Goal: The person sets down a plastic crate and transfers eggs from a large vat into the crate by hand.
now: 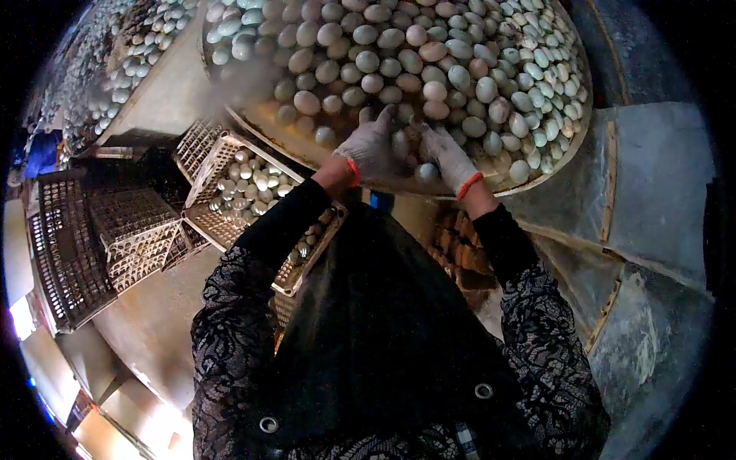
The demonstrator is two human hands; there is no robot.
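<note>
Many pale green, white and pinkish eggs [391, 38] lie over a large round-edged tray [537, 178]. Near the tray's front edge, my left hand [373, 146], in a whitish glove with a red band at the wrist, reaches in among the eggs, fingers apart. Close to its right is my right hand [447, 156], gloved in the same way, its fingers against the eggs and partly hidden. An egg [400, 143] lies between the two hands, and another [427, 172] sits just below them at the edge. Whether my right hand grips an egg is unclear.
A plastic crate [201, 222] of eggs stands to the left below the tray, partly behind my left arm. Empty-looking crates [142, 230] are stacked farther left. Another egg-covered surface [146, 100] is at the upper left. Bricks [462, 245] show under the tray.
</note>
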